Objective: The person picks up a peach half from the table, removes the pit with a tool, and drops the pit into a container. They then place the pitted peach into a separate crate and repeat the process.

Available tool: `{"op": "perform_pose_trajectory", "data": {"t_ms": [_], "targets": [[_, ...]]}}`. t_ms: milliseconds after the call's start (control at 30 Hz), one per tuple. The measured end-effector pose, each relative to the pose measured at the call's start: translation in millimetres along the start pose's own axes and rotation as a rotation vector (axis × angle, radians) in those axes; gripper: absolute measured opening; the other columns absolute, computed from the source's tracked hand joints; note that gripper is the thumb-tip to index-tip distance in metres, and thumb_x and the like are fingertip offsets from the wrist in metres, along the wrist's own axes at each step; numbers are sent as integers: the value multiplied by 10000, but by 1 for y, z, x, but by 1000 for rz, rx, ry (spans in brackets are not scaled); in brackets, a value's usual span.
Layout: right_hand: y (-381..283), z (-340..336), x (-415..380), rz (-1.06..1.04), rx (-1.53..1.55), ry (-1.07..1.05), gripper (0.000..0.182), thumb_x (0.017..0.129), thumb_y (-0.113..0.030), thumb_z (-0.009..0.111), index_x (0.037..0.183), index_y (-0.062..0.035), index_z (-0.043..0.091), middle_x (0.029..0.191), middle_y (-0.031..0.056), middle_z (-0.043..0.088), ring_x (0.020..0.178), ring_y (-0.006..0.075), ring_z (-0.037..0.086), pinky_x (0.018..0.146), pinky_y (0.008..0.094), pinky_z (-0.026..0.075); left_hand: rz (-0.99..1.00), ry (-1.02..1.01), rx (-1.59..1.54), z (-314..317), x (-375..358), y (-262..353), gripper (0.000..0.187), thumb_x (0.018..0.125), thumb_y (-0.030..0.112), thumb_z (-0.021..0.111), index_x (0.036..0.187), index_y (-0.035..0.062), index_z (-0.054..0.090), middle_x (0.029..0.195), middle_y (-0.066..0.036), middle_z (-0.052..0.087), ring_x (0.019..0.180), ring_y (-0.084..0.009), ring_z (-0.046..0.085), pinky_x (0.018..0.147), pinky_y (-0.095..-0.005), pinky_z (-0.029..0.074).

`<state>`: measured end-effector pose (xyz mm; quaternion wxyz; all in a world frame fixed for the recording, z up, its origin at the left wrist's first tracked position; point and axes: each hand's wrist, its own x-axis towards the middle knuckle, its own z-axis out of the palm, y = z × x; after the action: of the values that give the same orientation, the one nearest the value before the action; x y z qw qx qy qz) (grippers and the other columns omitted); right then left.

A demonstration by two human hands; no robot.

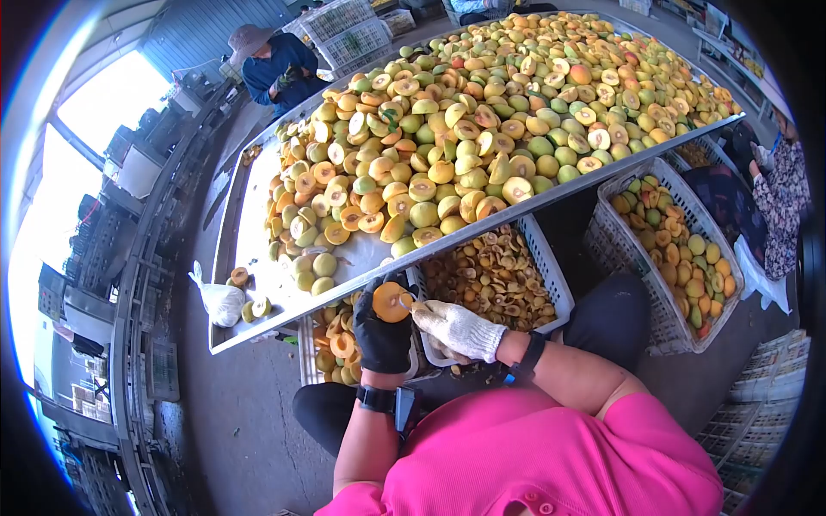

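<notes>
My left hand, in a black glove, grips a yellow-orange peach half with its cut face up. My right hand, in a white knit glove, is closed on a small pitting tool; its thin metal loop touches the cut face. Most of the tool is hidden by the glove. Both hands are just off the near edge of a metal table, which bears a large heap of halved peaches, several with brown stones showing.
Below the table edge, a white crate holds small fruit scraps. Another crate to the right holds peach pieces, as does one under my left hand. A knotted plastic bag lies at the table's left corner. Co-workers sit around.
</notes>
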<state>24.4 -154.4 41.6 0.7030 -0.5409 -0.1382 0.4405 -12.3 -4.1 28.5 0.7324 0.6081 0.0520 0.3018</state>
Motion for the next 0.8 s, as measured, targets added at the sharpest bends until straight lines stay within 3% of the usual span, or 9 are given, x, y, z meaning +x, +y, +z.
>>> {"op": "perform_pose_trajectory", "data": {"t_ms": [67, 233, 400, 500, 600, 700, 800], "targets": [[5, 0, 4, -2, 23, -18, 289, 1036, -395, 529, 1074, -111, 564, 585, -24, 468, 334, 86, 363, 303, 286, 256, -28, -55, 1, -5, 3, -4, 347, 847, -77, 671, 1184, -14, 618, 1099, -108, 677, 1005, -200, 659, 898, -330, 548], [17, -1, 13, -52, 36, 20, 340, 1034, -424, 523, 1013, -88, 575, 586, -24, 476, 339, 84, 364, 308, 291, 262, -106, -92, -89, -8, 1, -16, 395, 990, 259, 473, 1275, 1, 560, 1236, -153, 620, 1126, -278, 619, 1000, -434, 512], [7, 12, 5, -142, -21, 74, 439, 1031, -492, 491, 936, -73, 581, 573, -16, 481, 342, 83, 360, 313, 290, 267, -130, -46, -322, 0, 1, -17, 390, 922, 275, 498, 1217, 27, 561, 1217, -152, 622, 1126, -284, 614, 998, -422, 505], [-1, 12, -3, 7, 73, -15, 482, 1026, -530, 473, 938, -69, 581, 552, -7, 470, 347, 82, 364, 314, 286, 274, -49, -114, -335, 5, 1, -6, 349, 934, 128, 422, 1216, -12, 575, 1139, -134, 655, 1104, -228, 616, 1006, -364, 486], [2, 13, -2, 14, 101, -28, 499, 1023, -552, 462, 930, -75, 577, 531, -4, 457, 326, 76, 337, 298, 276, 248, -10, -124, -424, 11, 1, -6, 312, 949, 97, 480, 1229, -13, 563, 1126, -135, 658, 1075, -225, 628, 957, -355, 510], [8, 1, 3, 26, 69, -117, 519, 1022, -550, 465, 962, -50, 589, 592, 38, 526, 414, 137, 485, 379, 313, 373, 58, -105, -21, 22, 0, -1, 298, 960, 97, 542, 1238, -10, 555, 1120, -125, 660, 1042, -210, 635, 919, -339, 520], [9, 0, 8, -112, -177, 71, 530, 1029, -516, 467, 1019, -1, 593, 709, 133, 602, 626, 258, 605, 583, 378, 472, 108, -180, 711, 15, 2, 5, 299, 999, 204, 529, 1237, 24, 550, 1135, -123, 651, 1076, -229, 629, 953, -342, 507]]}}
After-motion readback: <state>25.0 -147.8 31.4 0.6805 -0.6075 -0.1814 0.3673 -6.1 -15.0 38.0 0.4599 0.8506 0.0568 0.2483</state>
